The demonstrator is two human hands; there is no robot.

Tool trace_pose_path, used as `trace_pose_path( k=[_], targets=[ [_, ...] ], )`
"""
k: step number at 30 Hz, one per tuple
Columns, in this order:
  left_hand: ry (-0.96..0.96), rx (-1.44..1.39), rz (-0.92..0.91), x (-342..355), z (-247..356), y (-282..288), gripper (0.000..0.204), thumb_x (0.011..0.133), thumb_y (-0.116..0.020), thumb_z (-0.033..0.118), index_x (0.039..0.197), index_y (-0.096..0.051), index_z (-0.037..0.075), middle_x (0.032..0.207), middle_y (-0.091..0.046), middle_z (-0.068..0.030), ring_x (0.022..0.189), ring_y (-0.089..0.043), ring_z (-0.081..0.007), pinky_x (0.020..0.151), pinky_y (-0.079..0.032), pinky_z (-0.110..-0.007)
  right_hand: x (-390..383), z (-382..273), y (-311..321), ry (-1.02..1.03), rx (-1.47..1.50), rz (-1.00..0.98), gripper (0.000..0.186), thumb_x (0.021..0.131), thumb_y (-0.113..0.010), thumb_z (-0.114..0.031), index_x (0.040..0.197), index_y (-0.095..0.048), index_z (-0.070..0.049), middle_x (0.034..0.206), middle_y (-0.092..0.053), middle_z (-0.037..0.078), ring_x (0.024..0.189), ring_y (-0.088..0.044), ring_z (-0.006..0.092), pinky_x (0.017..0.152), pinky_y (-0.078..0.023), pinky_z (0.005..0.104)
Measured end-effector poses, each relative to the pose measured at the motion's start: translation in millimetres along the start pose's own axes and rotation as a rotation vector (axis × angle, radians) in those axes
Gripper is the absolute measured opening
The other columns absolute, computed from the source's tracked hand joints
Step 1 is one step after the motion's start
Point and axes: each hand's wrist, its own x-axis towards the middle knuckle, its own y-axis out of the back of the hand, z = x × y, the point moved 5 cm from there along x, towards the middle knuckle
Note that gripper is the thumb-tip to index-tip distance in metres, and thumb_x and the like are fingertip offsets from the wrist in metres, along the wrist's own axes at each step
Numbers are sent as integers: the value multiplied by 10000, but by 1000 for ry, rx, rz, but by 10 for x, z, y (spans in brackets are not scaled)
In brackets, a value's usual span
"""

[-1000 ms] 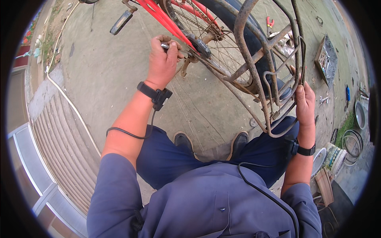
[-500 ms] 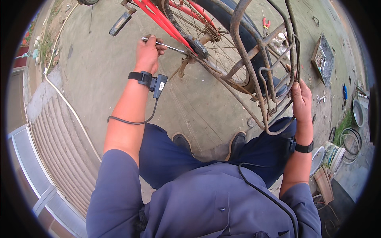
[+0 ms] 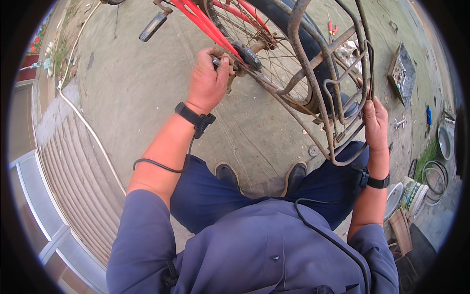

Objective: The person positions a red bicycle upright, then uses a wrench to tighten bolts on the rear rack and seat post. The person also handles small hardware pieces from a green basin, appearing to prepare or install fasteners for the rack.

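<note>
My left hand (image 3: pixel 208 81) is closed on a silver wrench (image 3: pixel 216 62) beside the lower end of the bicycle's red frame tubes (image 3: pixel 208 29); the wrench's head is hidden among the rusty fittings there. My right hand (image 3: pixel 376 122) grips the rusty metal rack (image 3: pixel 308 73) at its right side. The rack stands over the bicycle's black rear mudguard and tire (image 3: pixel 284 22). Spokes, a chain and a rusty hub (image 3: pixel 264 44) show behind the red tubes, and a pedal (image 3: pixel 153 27) sticks out at the upper left.
Red-handled pliers (image 3: pixel 332 28), a metal tray of tools (image 3: pixel 401 73) and a blue-handled tool (image 3: pixel 428 115) lie on the concrete ground (image 3: pixel 122 98). Basins (image 3: pixel 444 142), buckets (image 3: pixel 411 198) and coiled hose (image 3: pixel 434 181) are at the right. A pale hose (image 3: pixel 88 127) runs past ribbed steps at the left.
My left hand swung up and left with the wrench half a second ago, then came back right and down toward the fittings. My right hand stays on the rack, with little movement.
</note>
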Motion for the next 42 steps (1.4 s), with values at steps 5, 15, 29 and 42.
trace_pose_path(
  k=[5,15,29,42],
  targets=[
    [-11,-13,1,57,-37,-78,193,1039,-531,100,1149,-407,2,952,-676,-107,729,-665,-122,640,-550,-252,78,-1,19,36,15,-12,537,1032,-566,-396,1349,-586,37,992,-625,14,917,-532,103,845,-442,255],
    [529,-506,173,572,-825,171,196,1052,-505,189,1160,-483,26,965,-657,-114,686,-654,-153,580,-505,-269,163,-38,-10,55,-3,-2,532,1032,-563,-398,1330,-594,42,888,-576,-6,834,-499,103,759,-426,253],
    [166,-166,114,219,-255,229,254,1063,-481,140,1233,-402,-31,960,-652,-123,701,-655,-131,594,-519,-244,83,29,11,33,29,-20,530,1035,-566,-382,1349,-581,44,999,-632,11,911,-531,96,830,-443,250],
    [27,-76,40,154,-146,-56,214,1052,-520,127,1174,-412,-11,985,-672,-110,744,-679,-128,642,-550,-254,175,16,-12,36,13,-15,563,1033,-566,-396,1348,-570,71,1063,-646,34,998,-549,118,917,-440,271]
  ],
)
